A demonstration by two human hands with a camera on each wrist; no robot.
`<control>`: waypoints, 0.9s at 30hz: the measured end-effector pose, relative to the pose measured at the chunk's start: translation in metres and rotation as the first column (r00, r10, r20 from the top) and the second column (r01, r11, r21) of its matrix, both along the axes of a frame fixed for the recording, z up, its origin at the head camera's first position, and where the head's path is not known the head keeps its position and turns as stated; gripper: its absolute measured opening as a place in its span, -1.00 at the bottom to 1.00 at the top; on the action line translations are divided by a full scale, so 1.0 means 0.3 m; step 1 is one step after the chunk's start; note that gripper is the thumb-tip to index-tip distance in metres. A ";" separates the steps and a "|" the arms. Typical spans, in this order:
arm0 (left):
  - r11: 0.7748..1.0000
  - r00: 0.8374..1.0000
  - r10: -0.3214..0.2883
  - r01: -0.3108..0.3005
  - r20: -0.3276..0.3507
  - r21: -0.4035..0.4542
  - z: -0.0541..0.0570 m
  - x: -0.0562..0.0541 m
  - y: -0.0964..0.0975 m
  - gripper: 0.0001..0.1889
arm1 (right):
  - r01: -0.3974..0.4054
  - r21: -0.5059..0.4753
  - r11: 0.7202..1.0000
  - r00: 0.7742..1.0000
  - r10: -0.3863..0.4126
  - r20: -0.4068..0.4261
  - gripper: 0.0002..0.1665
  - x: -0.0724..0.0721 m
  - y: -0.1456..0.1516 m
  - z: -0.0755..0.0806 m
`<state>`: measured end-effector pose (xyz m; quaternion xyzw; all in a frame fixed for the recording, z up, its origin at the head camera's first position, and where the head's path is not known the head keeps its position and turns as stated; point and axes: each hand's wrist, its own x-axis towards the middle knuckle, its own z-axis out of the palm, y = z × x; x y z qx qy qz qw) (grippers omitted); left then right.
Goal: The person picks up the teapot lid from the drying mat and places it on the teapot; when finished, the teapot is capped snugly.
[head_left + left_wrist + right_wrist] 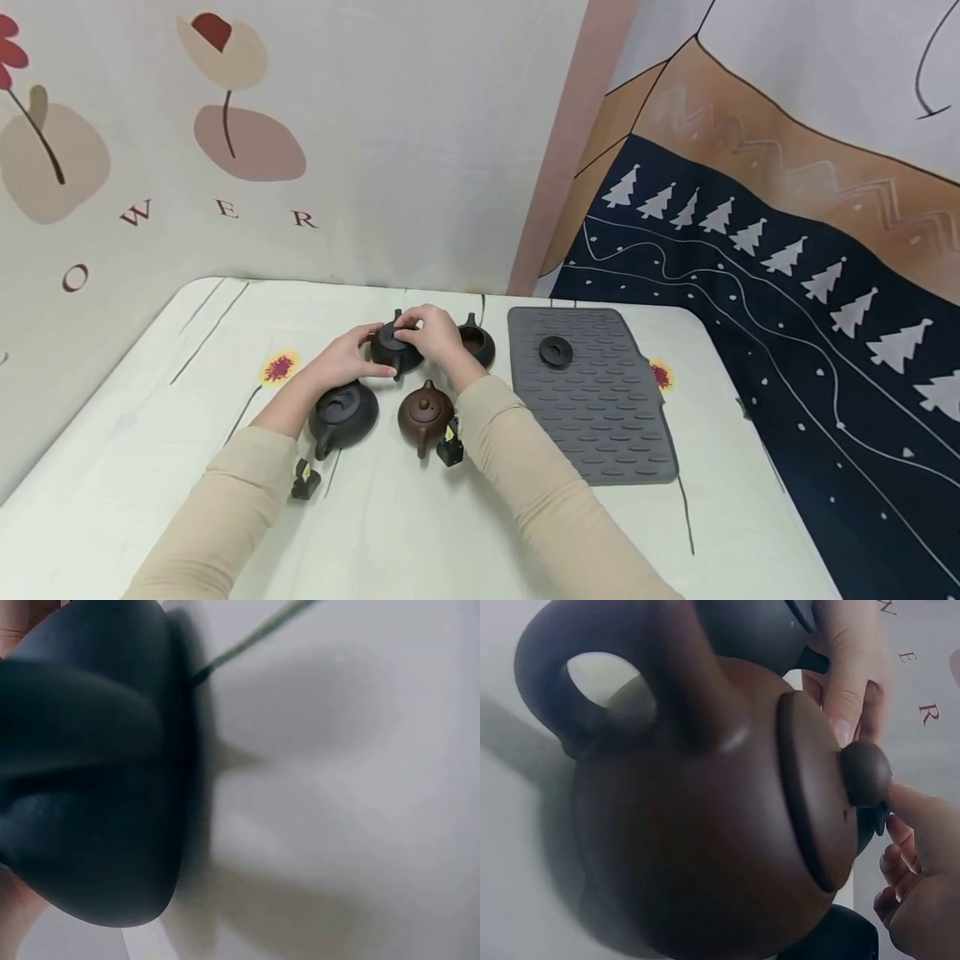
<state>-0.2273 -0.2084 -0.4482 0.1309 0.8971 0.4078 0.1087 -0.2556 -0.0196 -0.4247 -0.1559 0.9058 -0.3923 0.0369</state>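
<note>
At the back of the table, a black teapot [406, 360] stands with my left hand [341, 360] gripping its side, thumb to the front and fingers behind. From above, my right hand [437, 333] pinches the lid [387, 337] of that pot; the lid overlaps the pot's mouth. Below the left wrist sits a larger dark teapot [360, 423], lid in place, its handle [75, 720] filling much of the left wrist view. A brown teapot [422, 415] with a round-knobbed lid stands in front of the right hand. Partly behind the right wrist is a lidless teapot [477, 340].
Right of the pots lies a grey ridged mat [600, 417]. On its upper part rests a dark round lid [556, 352]. The white flowered cloth [390, 533] covers the table, and printed hangings [420, 167] stand close behind its far edge.
</note>
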 end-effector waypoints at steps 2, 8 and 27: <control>1.000 1.000 0.002 -0.002 0.006 -0.001 -0.003 0.002 -0.001 0.04 | 0.002 -0.005 1.000 1.000 -0.002 0.009 -0.89 0.001 -0.002 -0.006; 1.000 1.000 0.010 -0.010 0.019 -0.007 -0.006 0.003 0.001 0.05 | 0.000 -0.005 1.000 1.000 0.000 0.019 -0.87 0.000 0.003 -0.009; 1.000 1.000 0.012 -0.012 0.012 -0.015 0.000 0.001 0.000 0.08 | -0.088 -0.043 0.995 0.995 0.086 -0.042 -0.78 0.027 0.154 0.138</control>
